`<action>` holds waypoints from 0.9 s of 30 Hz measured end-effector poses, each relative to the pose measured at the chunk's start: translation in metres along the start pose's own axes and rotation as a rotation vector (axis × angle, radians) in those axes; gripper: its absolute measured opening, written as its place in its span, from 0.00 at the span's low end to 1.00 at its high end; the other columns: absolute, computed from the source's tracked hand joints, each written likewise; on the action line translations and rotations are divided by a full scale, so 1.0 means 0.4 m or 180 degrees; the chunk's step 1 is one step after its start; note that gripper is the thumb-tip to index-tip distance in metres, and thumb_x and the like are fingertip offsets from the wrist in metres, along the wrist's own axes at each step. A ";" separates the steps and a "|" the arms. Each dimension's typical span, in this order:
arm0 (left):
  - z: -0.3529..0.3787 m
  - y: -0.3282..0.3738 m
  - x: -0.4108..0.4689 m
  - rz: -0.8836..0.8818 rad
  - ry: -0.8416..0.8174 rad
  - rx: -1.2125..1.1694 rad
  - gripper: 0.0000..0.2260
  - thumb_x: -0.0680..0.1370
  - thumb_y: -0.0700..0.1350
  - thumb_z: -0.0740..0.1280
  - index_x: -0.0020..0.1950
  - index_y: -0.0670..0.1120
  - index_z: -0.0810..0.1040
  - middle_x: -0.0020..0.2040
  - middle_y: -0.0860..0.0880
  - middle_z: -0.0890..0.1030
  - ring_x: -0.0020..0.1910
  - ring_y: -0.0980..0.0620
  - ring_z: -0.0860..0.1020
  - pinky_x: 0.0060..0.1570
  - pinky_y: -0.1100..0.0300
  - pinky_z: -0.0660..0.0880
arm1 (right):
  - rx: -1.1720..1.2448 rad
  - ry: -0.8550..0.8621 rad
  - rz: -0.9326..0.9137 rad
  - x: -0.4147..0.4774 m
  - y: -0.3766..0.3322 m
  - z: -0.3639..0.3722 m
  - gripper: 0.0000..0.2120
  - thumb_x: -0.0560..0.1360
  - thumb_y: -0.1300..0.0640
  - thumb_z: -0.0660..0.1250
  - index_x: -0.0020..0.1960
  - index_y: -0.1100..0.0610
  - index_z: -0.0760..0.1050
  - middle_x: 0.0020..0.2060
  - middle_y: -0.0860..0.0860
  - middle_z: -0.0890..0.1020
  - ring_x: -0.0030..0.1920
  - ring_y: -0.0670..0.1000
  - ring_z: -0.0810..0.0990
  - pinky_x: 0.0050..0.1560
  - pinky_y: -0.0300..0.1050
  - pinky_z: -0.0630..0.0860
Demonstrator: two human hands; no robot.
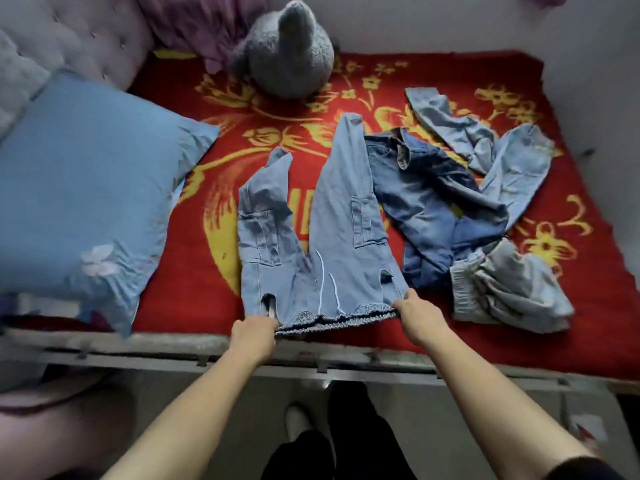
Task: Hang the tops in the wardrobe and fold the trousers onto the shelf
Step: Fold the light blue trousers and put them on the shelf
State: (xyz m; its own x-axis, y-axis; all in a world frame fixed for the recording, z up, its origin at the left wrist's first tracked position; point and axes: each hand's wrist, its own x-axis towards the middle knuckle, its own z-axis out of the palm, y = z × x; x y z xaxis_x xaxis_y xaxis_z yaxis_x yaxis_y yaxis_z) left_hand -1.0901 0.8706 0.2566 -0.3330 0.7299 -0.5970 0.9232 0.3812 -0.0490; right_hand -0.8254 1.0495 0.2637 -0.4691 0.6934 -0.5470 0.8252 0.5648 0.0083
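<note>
Light blue cargo jeans [329, 244] lie spread on the red blanket, legs pointing away from me, waistband at the bed's near edge. My left hand [254, 336] grips the waistband's left end. My right hand [420, 315] grips its right end. To the right lie dark blue jeans [433, 216], crumpled. Pale blue jeans [491, 147] sprawl behind them. Grey elastic-waist trousers [509, 289] sit bunched at the near right.
The red and yellow floral blanket [194, 271] covers the bed. A blue pillow [79, 195] lies at the left, a grey plush toy [287, 53] at the back. The bed's metal edge [173, 351] runs across in front of me. My feet stand on the floor below.
</note>
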 end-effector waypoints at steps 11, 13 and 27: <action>-0.294 -0.043 0.012 -0.0345 0.0840 -0.0277 0.17 0.75 0.40 0.63 0.62 0.55 0.79 0.60 0.47 0.79 0.61 0.44 0.76 0.54 0.53 0.73 | 0.0030 0.0320 -0.0196 0.032 0.038 -0.249 0.14 0.76 0.56 0.61 0.60 0.57 0.76 0.58 0.59 0.77 0.60 0.60 0.77 0.57 0.51 0.73; -0.310 -0.053 0.013 -0.0394 0.0970 -0.0067 0.17 0.76 0.43 0.65 0.62 0.56 0.79 0.60 0.47 0.76 0.63 0.44 0.73 0.57 0.52 0.72 | 0.0063 0.0322 -0.0191 0.038 0.034 -0.262 0.12 0.75 0.56 0.62 0.57 0.56 0.77 0.57 0.59 0.79 0.59 0.60 0.78 0.55 0.49 0.74; -0.367 -0.101 0.188 -0.0325 0.0238 -0.1255 0.11 0.71 0.35 0.61 0.46 0.47 0.80 0.48 0.44 0.80 0.53 0.41 0.79 0.46 0.57 0.73 | 0.0315 0.0249 -0.0309 0.232 0.068 -0.383 0.07 0.71 0.62 0.66 0.47 0.58 0.82 0.45 0.59 0.84 0.50 0.61 0.82 0.47 0.48 0.77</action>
State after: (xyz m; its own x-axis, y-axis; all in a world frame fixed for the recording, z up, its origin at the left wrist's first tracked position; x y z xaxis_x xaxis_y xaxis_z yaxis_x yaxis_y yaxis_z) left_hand -1.1806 0.9933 0.3314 -0.4455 0.7109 -0.5443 0.7454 0.6312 0.2144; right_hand -0.8945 1.1977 0.3414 -0.5681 0.6726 -0.4742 0.7999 0.5868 -0.1261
